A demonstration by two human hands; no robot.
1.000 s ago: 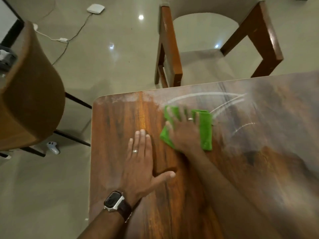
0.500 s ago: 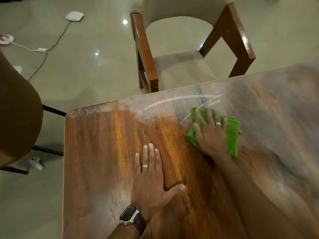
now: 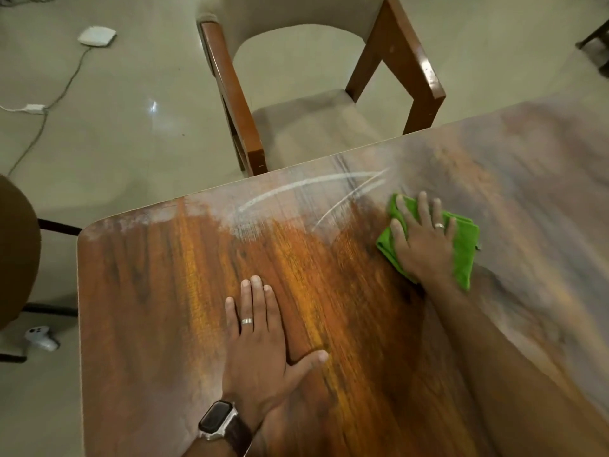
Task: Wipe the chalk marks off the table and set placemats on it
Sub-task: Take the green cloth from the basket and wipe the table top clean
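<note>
The brown wooden table (image 3: 158, 308) fills the lower part of the view. White chalk marks (image 3: 306, 188) curve along its far edge, with a smeared chalk haze to their left and right. A folded green cloth (image 3: 464, 245) lies flat on the table to the right of the marks. My right hand (image 3: 423, 242) presses down on the cloth with straight, spread fingers. My left hand (image 3: 260, 338) rests flat on the bare wood nearer to me, fingers together, thumb out, a watch on its wrist. No placemats are in view.
A wooden chair (image 3: 323, 103) with a pale seat stands at the table's far edge. A brown chair back (image 3: 16, 252) is at the left edge. On the tiled floor lie a white device (image 3: 97, 36), a cable (image 3: 43, 127) and a white controller (image 3: 41, 338).
My right hand has slid the green cloth to the right across the table, away from the left hand, leaving cleaner wood behind it. The left hand has stayed flat on the table.
</note>
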